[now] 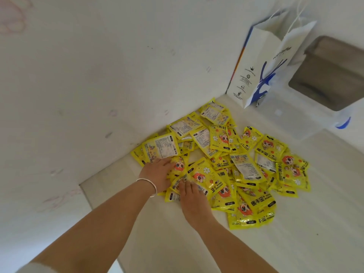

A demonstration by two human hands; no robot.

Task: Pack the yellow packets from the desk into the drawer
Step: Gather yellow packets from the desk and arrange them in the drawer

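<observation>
Glossy yellow packets [222, 164], cartoon-printed, heaped

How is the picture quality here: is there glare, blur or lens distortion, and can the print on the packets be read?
Head view: even soft light with weak shadows; the glossy packets show small glints; wide-angle bending slants the wall and the bag; large print such as "HAND WARMER" reads, small back print does not; both hands, left and right, look fairly sharp.
</observation>
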